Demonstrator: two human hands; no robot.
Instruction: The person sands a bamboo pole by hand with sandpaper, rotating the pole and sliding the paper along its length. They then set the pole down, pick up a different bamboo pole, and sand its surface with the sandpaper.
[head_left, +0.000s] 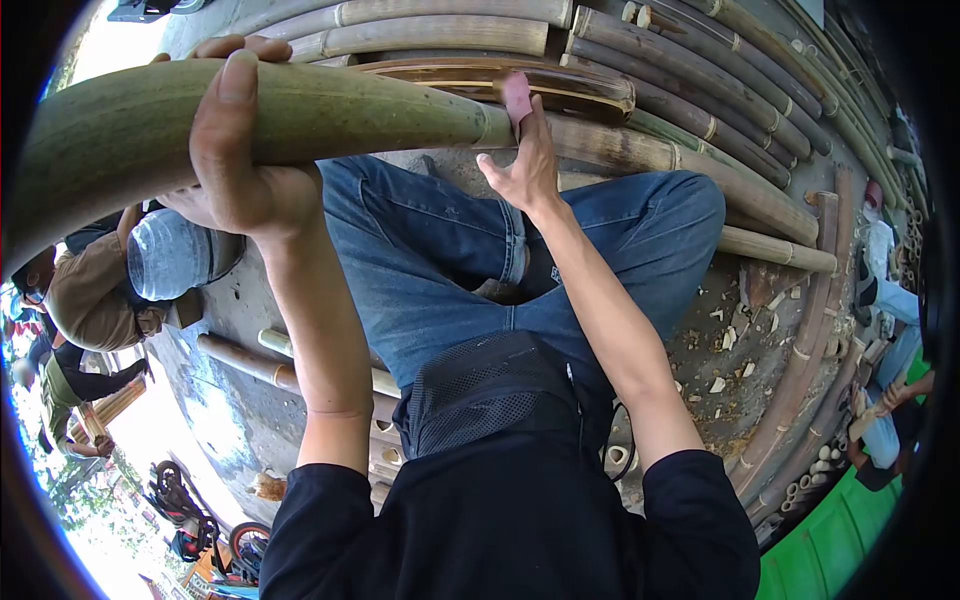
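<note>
A thick green bamboo pole [370, 112] runs across the upper left, from the left edge to its cut end above my lap. My left hand [238, 170] is wrapped round it, thumb on the near side and fingertips over the top. At the cut end, my right hand [530, 172] pinches a small pink piece of sandpaper [517, 97] between thumb-side fingers, right against the pole's tip. The thumb of this hand sticks out to the left, below the pole.
Bamboo poles [660, 60] lie in rows ahead, with a split bamboo half [470, 78] just behind the pole's end. Wood chips [735, 340] litter the floor at right. A large clear water jug [165, 255] and a seated person [95, 290] are at left; another person [885, 420] is at right.
</note>
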